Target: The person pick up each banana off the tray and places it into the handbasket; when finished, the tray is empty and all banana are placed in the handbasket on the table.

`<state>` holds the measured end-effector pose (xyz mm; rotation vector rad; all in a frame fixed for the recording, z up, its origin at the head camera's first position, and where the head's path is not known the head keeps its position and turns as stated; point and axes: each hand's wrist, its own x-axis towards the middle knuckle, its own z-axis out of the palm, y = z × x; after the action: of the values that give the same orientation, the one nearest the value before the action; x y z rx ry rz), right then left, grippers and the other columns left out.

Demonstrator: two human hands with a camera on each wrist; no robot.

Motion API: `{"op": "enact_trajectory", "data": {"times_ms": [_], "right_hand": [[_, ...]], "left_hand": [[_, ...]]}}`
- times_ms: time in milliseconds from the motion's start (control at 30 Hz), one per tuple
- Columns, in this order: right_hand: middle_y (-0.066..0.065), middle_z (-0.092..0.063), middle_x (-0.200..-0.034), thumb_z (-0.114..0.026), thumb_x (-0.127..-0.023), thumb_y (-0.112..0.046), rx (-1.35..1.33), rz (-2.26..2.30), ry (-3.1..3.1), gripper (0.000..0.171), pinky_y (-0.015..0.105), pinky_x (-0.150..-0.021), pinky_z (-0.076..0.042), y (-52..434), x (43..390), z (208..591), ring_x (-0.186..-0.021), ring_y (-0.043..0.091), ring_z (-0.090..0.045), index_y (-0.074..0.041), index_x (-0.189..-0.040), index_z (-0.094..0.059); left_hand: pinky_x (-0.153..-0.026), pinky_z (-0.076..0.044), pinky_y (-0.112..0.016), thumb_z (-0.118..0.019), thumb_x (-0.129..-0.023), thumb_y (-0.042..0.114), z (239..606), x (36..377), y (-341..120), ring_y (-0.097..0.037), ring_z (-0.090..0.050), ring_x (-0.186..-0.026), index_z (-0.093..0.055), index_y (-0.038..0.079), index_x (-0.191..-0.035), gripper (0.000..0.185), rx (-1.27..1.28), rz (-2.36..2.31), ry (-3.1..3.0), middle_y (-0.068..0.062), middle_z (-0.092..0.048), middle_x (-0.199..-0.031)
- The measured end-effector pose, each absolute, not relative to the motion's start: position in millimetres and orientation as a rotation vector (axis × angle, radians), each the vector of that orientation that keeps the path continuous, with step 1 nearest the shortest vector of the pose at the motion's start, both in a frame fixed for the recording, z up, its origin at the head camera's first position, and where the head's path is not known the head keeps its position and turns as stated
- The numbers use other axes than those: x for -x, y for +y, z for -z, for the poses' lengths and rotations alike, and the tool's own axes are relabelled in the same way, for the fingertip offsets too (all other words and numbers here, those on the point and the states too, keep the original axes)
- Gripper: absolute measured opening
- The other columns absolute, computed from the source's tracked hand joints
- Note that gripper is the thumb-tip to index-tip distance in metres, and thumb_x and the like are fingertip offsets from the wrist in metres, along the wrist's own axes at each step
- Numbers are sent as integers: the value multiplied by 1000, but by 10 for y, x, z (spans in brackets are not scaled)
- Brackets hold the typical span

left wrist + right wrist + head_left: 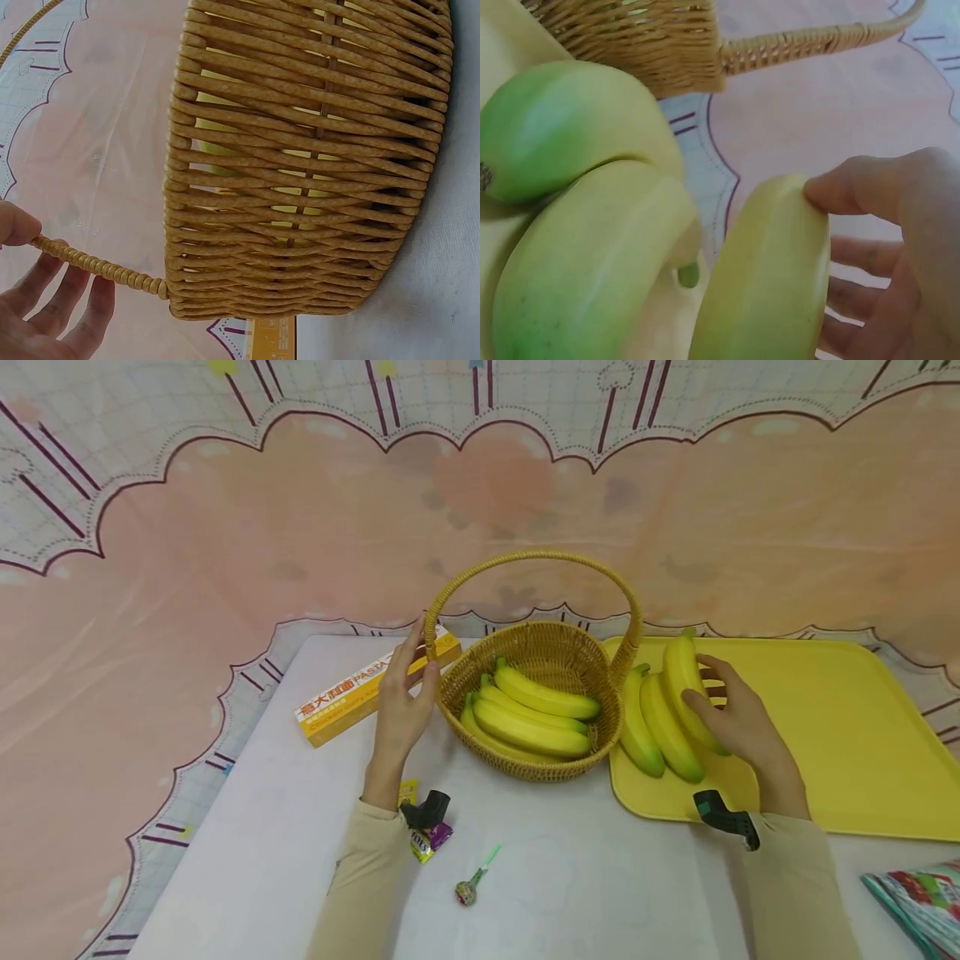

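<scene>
A round wicker basket (pixel 542 653) with a hoop handle (pixel 525 557) stands mid-table and holds a bunch of yellow bananas (pixel 532 718). My left hand (pixel 422 652) is at the handle's left foot. In the left wrist view the beaded handle (pixel 97 266) runs between my thumb (pixel 15 225) and my nearly straight fingers, next to the basket wall (pixel 300 165). On the yellow tray (pixel 840 727) lies a second banana bunch (pixel 663 727). My right hand (pixel 701 685) grips its rightmost banana (pixel 765 277), thumb (pixel 855 191) in front and fingers behind.
A yellow pasta box (pixel 367 689) lies behind my left hand. A lollipop (pixel 472 881) and a candy wrapper (pixel 431 839) lie on the white tabletop near my left sleeve. A magazine (pixel 918 902) sits at the bottom right corner. A pink backdrop rises behind the table.
</scene>
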<state>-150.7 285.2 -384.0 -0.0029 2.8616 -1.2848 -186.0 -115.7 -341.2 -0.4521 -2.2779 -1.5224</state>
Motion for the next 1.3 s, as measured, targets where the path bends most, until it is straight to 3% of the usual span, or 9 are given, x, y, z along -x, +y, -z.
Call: {"op": "enact_trajectory", "data": {"times_ms": [133, 233, 333, 467, 633, 967, 1133, 1200, 1300], "right_hand": [[31, -34, -143, -46, -97, -34, -18, 1348, 2881, 66, 61, -89, -43, 2825, 1486, 3759, -119, 51, -41, -10, -152, -16], [27, -37, -142, -49, -97, -30, 0, 1400, 2939, 64, 43, -90, -46, 2809, 1463, 3702, -117, 43, -45, -15, -152, -19], [18, -43, -139, -53, -95, -22, 78, 1488, 3029, 60, 21, -84, -40, 2767, 1452, 3656, -113, 21, -49, -21, -150, -26], [6, -47, -134, -58, -91, -8, 261, 1659, 3107, 60, 8, -84, -38, 2676, 1449, 3593, -106, -2, -48, -21, -146, -35], [-7, -47, -134, -59, -87, 4, 528, 1821, 3096, 62, 8, -89, -40, 2543, 1422, 3501, -110, 0, -51, -12, -143, -38], [2, -51, -134, -57, -77, 16, 942, 1957, 2917, 63, 18, -94, -44, 2263, 1391, 3390, -109, 10, -55, 5, -137, -43], [2, -54, -131, -64, -75, 14, 987, 1757, 2917, 66, 16, -94, -44, 2084, 1378, 3408, -109, 9, -54, -6, -136, -48], [1, -55, -130, -66, -79, 7, 947, 1635, 2924, 64, 14, -95, -42, 2012, 1384, 3438, -110, 8, -52, -13, -137, -49], [0, -53, -132, -64, -88, -8, 871, 1452, 2895, 55, 24, -98, -44, 1915, 1418, 3505, -114, 10, -51, -20, -138, -46]], "left_hand": [[-95, -51, -49, -48, -94, -1, 3416, 1855, -1173, -34, -52, -119, -35, 8, -146, 55, 460, 1510, -2270, -21, -50, -133], [-94, -52, -49, -49, -94, -1, 3418, 1859, -1173, -34, -53, -118, -35, 9, -146, 55, 464, 1502, -2268, -21, -50, -132], [-94, -52, -49, -49, -94, -1, 3418, 1861, -1173, -34, -53, -118, -36, 10, -146, 55, 462, 1501, -2269, -21, -50, -132], [-95, -51, -48, -50, -94, 0, 3418, 1864, -1171, -34, -53, -118, -35, 10, -146, 55, 457, 1500, -2274, -20, -50, -133], [-95, -52, -48, -50, -94, 0, 3423, 1860, -1167, -33, -53, -118, -35, 11, -147, 56, 453, 1492, -2275, -19, -50, -134], [-93, -52, -50, -50, -94, 0, 3431, 1862, -1182, -36, -53, -117, -35, 9, -146, 55, 472, 1485, -2264, -19, -49, -135], [-93, -52, -49, -49, -95, 2, 3436, 1866, -1188, -37, -53, -118, -35, 7, -146, 53, 486, 1483, -2260, -20, -49, -135], [-93, -52, -49, -49, -95, 3, 3438, 1867, -1185, -37, -53, -118, -35, 7, -146, 53, 485, 1485, -2263, -20, -49, -136], [-94, -52, -49, -48, -95, 2, 3440, 1860, -1184, -36, -53, -119, -35, 7, -146, 53, 474, 1495, -2270, -20, -48, -137]]}}
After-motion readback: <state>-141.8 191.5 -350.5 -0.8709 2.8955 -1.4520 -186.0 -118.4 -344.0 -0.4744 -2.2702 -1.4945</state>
